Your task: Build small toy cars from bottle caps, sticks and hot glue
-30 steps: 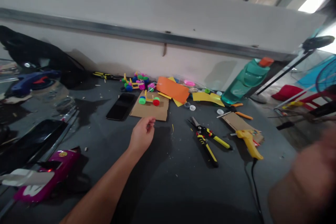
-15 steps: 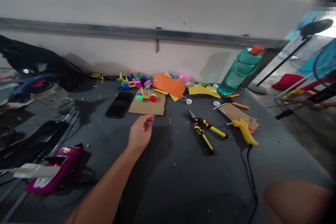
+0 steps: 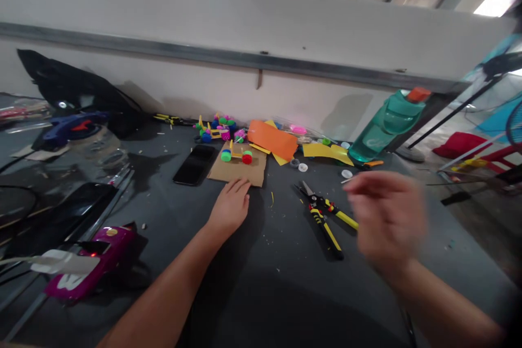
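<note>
My left hand [image 3: 230, 207] lies low over the table with its fingers stretched out, the tips at the near edge of a cardboard piece [image 3: 255, 174]. On that cardboard sits a small craft piece [image 3: 236, 155] of yellow sticks with red, green and blue caps. My right hand [image 3: 389, 217] is raised over the right side of the table. It is smeared by motion, so its fingers and anything in them cannot be made out. Left of it lie yellow-and-black snips [image 3: 324, 220] with their blades apart. The right hand covers the spot where the yellow glue gun lay.
A black phone [image 3: 194, 165] lies left of the cardboard. Orange paper [image 3: 273, 140], yellow paper [image 3: 326, 153] and colourful craft pieces [image 3: 216, 129] lie along the wall. A green bottle [image 3: 385, 128] stands tilted in view at right. A magenta power strip [image 3: 92, 263] is at left.
My right hand has come in from the lower right and up over the glue gun's spot. My left hand's fingers have straightened from a curl and reached the cardboard edge. The view has shifted slightly.
</note>
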A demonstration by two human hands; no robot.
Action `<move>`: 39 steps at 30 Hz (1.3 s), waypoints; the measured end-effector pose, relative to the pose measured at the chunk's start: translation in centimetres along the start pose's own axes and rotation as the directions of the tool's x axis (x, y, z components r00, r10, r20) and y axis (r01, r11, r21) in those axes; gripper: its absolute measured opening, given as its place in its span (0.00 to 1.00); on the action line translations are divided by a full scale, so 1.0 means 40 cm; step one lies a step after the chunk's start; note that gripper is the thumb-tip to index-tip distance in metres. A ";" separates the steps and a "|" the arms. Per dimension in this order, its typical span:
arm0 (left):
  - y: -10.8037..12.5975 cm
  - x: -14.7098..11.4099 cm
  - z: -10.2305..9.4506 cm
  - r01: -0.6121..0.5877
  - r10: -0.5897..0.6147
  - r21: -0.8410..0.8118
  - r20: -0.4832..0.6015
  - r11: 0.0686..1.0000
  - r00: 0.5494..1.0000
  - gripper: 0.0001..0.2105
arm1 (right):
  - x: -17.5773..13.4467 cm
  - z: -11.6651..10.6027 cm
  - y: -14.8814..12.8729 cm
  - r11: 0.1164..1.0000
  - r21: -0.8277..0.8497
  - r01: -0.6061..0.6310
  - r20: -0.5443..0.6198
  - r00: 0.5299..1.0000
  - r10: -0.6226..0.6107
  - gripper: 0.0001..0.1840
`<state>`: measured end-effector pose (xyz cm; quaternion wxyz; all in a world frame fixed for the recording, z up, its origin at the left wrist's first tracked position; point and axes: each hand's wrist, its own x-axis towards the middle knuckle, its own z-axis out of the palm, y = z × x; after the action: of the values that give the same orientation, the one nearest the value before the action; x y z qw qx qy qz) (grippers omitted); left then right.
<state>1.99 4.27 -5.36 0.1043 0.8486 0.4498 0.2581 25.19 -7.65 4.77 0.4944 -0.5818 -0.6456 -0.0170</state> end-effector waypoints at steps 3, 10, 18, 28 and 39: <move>0.019 0.004 0.008 -0.005 0.003 0.077 0.028 0.997 1.000 0.18 | -0.006 0.074 0.066 0.980 -0.124 0.154 0.322 0.941 -0.107 0.17; 0.056 0.059 -0.004 -0.023 -0.007 0.271 0.109 0.962 0.994 0.13 | -0.040 0.184 0.142 0.873 -0.372 0.316 0.634 0.773 -0.010 0.21; 0.047 0.049 0.054 -0.113 0.107 0.261 0.039 0.959 0.994 0.21 | -0.063 0.211 0.139 0.815 -0.422 0.397 0.665 0.746 -0.020 0.22; 0.020 0.039 0.036 -0.070 0.069 0.225 0.011 0.972 0.998 0.21 | -0.038 0.126 0.127 0.784 -0.571 0.244 0.571 0.804 0.166 0.27; -0.013 0.056 -0.047 0.376 -0.377 -0.017 -0.026 0.926 0.926 0.13 | -0.048 0.125 0.170 0.683 -0.702 0.202 0.502 0.820 0.274 0.27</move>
<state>1.67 6.30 -3.21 0.1503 0.7422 0.6042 0.2480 27.00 -3.86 -2.81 0.0048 -0.7195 -0.6890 -0.0870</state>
